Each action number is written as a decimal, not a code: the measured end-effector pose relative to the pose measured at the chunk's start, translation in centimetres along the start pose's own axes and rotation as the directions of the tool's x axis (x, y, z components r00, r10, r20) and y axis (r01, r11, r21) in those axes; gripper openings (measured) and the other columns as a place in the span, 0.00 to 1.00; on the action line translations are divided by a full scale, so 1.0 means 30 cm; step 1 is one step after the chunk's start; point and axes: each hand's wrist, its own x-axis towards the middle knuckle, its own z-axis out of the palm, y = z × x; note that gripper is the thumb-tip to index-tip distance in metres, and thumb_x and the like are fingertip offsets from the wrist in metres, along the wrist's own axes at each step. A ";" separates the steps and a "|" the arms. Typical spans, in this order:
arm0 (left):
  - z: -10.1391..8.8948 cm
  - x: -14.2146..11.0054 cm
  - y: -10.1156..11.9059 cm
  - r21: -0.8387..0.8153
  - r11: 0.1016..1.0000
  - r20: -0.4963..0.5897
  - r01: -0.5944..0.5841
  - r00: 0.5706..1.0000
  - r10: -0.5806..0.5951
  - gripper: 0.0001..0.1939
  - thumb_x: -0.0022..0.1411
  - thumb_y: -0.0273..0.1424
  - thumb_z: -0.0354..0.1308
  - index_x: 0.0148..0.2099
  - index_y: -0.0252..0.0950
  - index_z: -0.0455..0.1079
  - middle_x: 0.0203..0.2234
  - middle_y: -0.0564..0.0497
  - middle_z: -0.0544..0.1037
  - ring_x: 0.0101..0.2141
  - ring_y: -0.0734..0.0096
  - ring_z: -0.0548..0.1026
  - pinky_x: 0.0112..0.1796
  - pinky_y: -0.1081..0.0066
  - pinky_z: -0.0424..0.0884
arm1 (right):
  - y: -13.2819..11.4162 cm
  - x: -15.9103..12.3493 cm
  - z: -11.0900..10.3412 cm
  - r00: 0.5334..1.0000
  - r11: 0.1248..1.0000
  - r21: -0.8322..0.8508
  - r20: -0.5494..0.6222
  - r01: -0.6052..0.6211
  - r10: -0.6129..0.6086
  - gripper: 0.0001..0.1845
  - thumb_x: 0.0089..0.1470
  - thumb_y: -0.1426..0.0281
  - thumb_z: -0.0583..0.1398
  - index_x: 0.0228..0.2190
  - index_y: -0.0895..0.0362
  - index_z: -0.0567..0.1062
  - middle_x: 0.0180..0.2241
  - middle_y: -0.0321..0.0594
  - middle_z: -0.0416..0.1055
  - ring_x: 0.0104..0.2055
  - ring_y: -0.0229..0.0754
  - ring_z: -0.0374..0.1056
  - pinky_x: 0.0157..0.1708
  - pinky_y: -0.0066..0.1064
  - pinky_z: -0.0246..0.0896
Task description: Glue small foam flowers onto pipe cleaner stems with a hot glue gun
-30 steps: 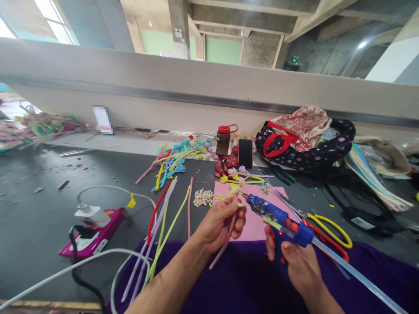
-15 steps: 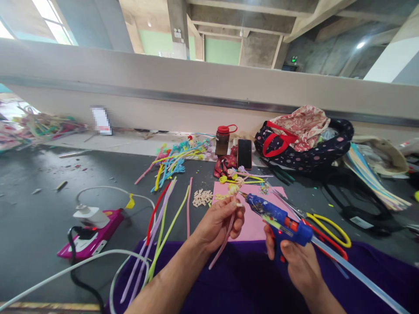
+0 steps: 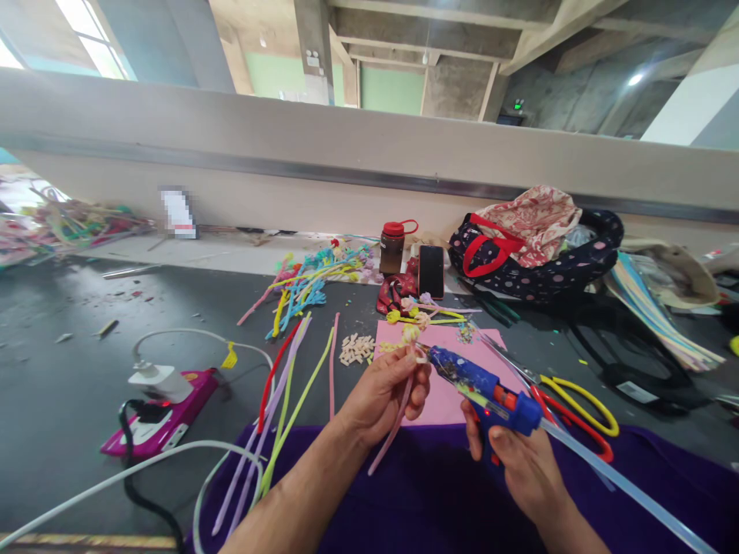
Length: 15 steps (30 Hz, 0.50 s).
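Note:
My left hand [image 3: 388,385] pinches a pipe-cleaner flower by its pink stem [image 3: 397,431], with the pale yellow head [image 3: 410,333] standing above the fingertips. A small whitish piece [image 3: 423,355] sticks out beside the thumb; its kind is not clear. My right hand [image 3: 516,454] is wrapped round a blue hot glue gun [image 3: 476,377], and its nozzle points left, close to the flower just under the head. From the back of the gun a long clear glue stick [image 3: 626,477] runs to the lower right. Under both hands lies a pink sheet [image 3: 447,404].
Loose pipe cleaners [image 3: 282,408] and small beige pieces [image 3: 356,349] lie left of the sheet. Scissors [image 3: 580,404] rest at right. Behind are a bottle [image 3: 392,250], a phone [image 3: 430,272] and a bag [image 3: 519,273]. A magenta power strip [image 3: 167,423] with cables sits far left.
The glue gun has shifted slightly left and down, bringing its nozzle to the flower's stem below the head. My left hand has barely moved.

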 end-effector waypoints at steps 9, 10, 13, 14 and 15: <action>0.006 -0.003 0.001 -0.019 1.000 -0.012 0.014 1.000 -0.015 0.06 0.58 0.30 0.53 0.31 0.31 0.64 0.21 0.54 0.66 0.15 0.83 0.63 0.13 0.82 0.59 | 0.009 -0.002 -0.005 1.000 1.000 0.008 -0.019 -0.002 0.002 0.22 0.57 0.57 0.49 0.21 0.58 0.70 0.22 0.40 0.67 0.26 0.41 0.64 0.33 0.35 0.60; 0.005 -0.003 0.001 -0.017 1.000 -0.016 0.013 1.000 -0.014 0.06 0.58 0.30 0.53 0.31 0.31 0.64 0.21 0.54 0.66 0.15 0.83 0.63 0.13 0.82 0.59 | 0.008 -0.001 -0.006 1.000 1.000 -0.003 -0.005 0.004 -0.004 0.22 0.57 0.57 0.49 0.20 0.58 0.70 0.22 0.40 0.67 0.27 0.41 0.64 0.33 0.34 0.60; 0.003 -0.002 0.001 -0.004 1.000 -0.024 0.003 1.000 -0.003 0.08 0.58 0.30 0.54 0.29 0.31 0.64 0.20 0.53 0.66 0.15 0.83 0.64 0.13 0.82 0.59 | 0.003 0.000 -0.010 0.999 0.999 -0.045 0.033 -0.002 0.004 0.24 0.57 0.57 0.48 0.18 0.57 0.68 0.23 0.41 0.67 0.28 0.41 0.64 0.34 0.35 0.59; 0.002 -0.002 0.001 0.001 1.000 -0.023 0.003 1.000 -0.003 0.08 0.58 0.30 0.54 0.29 0.31 0.64 0.19 0.53 0.66 0.15 0.82 0.64 0.13 0.82 0.59 | 0.000 0.000 -0.011 0.999 0.999 -0.048 0.039 -0.003 0.004 0.24 0.57 0.57 0.48 0.18 0.57 0.68 0.23 0.41 0.67 0.28 0.41 0.64 0.34 0.35 0.58; 0.002 -0.002 0.001 0.004 1.000 -0.022 0.003 1.000 -0.003 0.08 0.58 0.30 0.54 0.29 0.30 0.64 0.19 0.53 0.66 0.15 0.82 0.64 0.13 0.82 0.59 | -0.002 0.000 -0.012 0.999 0.999 -0.047 0.038 -0.004 0.006 0.24 0.57 0.57 0.48 0.19 0.57 0.69 0.23 0.41 0.67 0.28 0.41 0.64 0.33 0.35 0.59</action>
